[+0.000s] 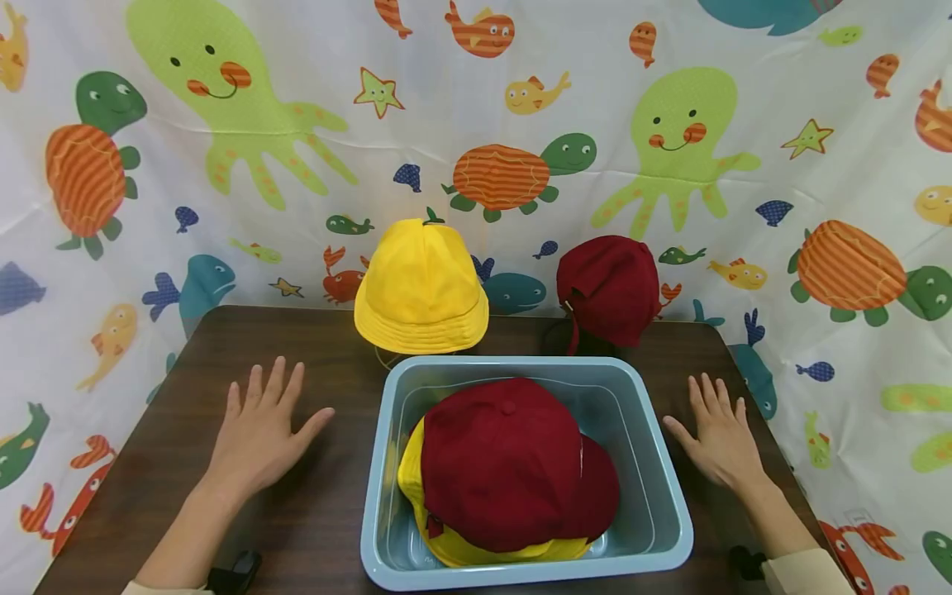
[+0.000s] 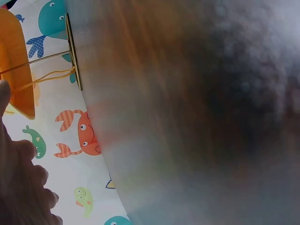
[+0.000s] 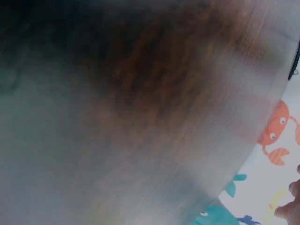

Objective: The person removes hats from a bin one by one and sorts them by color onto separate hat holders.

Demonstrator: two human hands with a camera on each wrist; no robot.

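Observation:
My left hand lies with fingers spread over the left side of the dark table, holding nothing. On the other side, my right hand is likewise spread out, to the right of a light blue plastic bin. Inside the bin a dark red cap rests on top of a yellow hat, which shows only along its edge. Behind the bin, a yellow brimmed hat sits on a thin wire stand at the back left. To its right hangs a second dark red cap, its strap dangling.
The dark wood table has a white curtain printed with sea animals behind it and along both sides. In the left wrist view, the wire stand rises from the table's far edge beneath the yellow hat.

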